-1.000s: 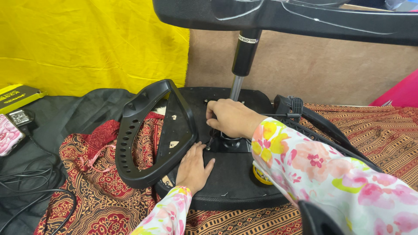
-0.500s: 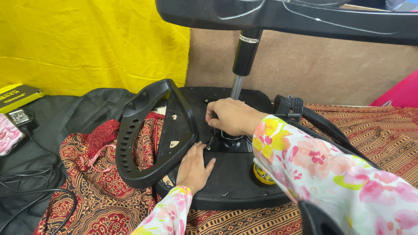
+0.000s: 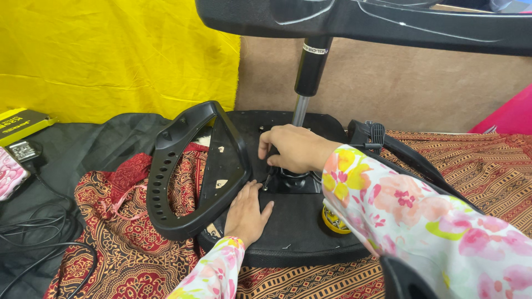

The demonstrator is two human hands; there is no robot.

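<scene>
An upturned black office chair seat (image 3: 299,232) lies flat on a patterned cloth. My left hand (image 3: 246,213) rests flat on the seat's underside, fingers spread, beside a black armrest (image 3: 188,177) that stands on the seat's left edge. My right hand (image 3: 296,148) is closed around a small dark tool (image 3: 267,180) held at the black metal mechanism plate (image 3: 299,182) in the seat's middle. From that plate rises a gas lift column (image 3: 307,77) carrying the black star base (image 3: 388,22) overhead.
A second armrest (image 3: 399,152) lies at the right of the seat. A yellow round object (image 3: 332,221) sits on the seat under my right sleeve. Black cables (image 3: 33,249) and a dark cloth lie at the left, with a yellow box (image 3: 19,124) beyond.
My right hand has shifted slightly on the tool at the mechanism plate. The left hand stays flat on the seat.
</scene>
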